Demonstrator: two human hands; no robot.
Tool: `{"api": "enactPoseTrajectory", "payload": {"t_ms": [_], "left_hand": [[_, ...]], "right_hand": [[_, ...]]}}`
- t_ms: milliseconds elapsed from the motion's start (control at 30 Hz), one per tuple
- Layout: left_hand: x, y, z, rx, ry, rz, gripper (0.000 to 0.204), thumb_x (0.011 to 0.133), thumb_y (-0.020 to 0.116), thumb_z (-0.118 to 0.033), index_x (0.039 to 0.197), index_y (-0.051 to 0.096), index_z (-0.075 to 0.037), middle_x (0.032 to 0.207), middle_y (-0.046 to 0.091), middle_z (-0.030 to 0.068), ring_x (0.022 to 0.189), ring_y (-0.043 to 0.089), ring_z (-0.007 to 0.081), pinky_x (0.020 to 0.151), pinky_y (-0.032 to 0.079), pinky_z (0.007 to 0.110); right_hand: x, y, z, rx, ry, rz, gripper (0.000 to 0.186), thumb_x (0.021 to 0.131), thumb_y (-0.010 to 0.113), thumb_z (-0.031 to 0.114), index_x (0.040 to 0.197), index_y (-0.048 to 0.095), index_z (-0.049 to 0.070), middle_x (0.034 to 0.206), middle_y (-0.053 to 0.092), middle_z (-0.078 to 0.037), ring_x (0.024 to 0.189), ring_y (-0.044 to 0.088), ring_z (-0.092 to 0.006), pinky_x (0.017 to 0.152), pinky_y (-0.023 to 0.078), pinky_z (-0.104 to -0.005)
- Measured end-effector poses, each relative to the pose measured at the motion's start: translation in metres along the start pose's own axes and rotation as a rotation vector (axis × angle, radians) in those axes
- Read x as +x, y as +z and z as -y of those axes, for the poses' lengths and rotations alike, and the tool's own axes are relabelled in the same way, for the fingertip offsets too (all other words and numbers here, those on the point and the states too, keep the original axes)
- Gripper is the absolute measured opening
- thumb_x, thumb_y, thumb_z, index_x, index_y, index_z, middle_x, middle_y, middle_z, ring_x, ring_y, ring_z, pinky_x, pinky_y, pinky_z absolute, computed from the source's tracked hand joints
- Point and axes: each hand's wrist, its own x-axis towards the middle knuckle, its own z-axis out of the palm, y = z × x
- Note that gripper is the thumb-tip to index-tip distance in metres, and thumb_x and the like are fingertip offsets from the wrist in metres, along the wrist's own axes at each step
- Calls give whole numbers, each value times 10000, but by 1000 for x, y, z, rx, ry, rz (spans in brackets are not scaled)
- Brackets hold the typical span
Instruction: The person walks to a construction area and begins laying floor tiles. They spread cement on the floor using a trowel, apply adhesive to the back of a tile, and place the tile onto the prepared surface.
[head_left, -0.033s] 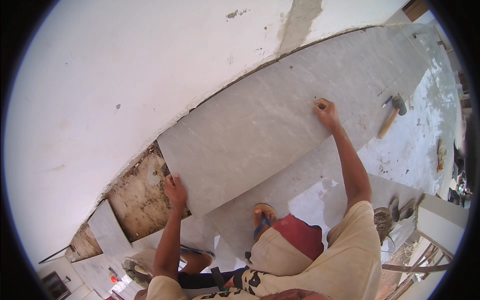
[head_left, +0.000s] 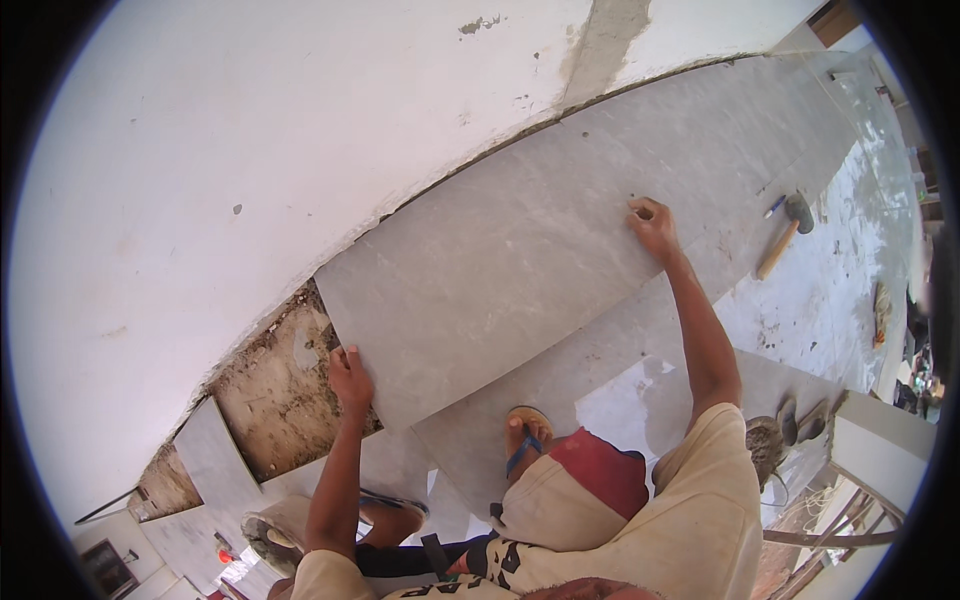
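Observation:
A large grey floor tile [head_left: 500, 270] lies flat along the foot of the white wall. At its near left short edge is my left hand [head_left: 351, 382], its fingers closed at the edge beside a gap of bare, rough bed [head_left: 285, 385]. My right hand [head_left: 655, 232] rests on the grey tiled surface farther right, with thumb and fingers curled together in a ring. Whether anything small is in that pinch is hidden. Farther right lie a rubber mallet [head_left: 785, 235] with a wooden handle and a blue-and-white pen [head_left: 774, 206].
The white wall [head_left: 230, 150] borders the tiles. Left of the gap lies another grey tile [head_left: 215, 440]. A round bucket [head_left: 275, 530] stands near my left arm. Another bucket [head_left: 766, 450] holding grey material is beside my right elbow. My sandalled foot [head_left: 525, 438] is on the tiles.

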Motion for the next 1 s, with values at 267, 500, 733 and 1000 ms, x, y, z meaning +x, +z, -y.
{"api": "enactPoseTrajectory", "payload": {"t_ms": [267,500,733,1000], "left_hand": [[1,4,-2,107,2,46,334,963,572,-280,1058,573,40,728,599,99,654,543,179,627,444,349],[10,12,20,125,17,102,285,995,531,-263,948,517,18,771,512,88,700,464,185,666,416,373],[20,16,28,90,-29,170,309,1019,491,-274,893,467,7,772,466,94,701,432,206,681,401,385],[23,16,31,75,-83,201,344,1026,482,-312,890,464,3,770,449,104,695,426,220,674,388,394]], "right_hand": [[-8,2,17,-66,156,6,355,791,647,195,1111,707,54,1039,712,-179,965,678,-295,865,514,-378],[-4,8,14,-192,116,75,336,822,566,124,1118,704,43,1099,693,-211,1027,662,-352,920,503,-404],[3,12,3,-321,14,86,337,804,526,74,1082,709,26,1092,679,-236,1035,635,-404,930,498,-430],[5,8,22,-478,41,163,231,785,521,50,925,692,-18,1003,665,-271,980,621,-439,882,494,-479]]}}
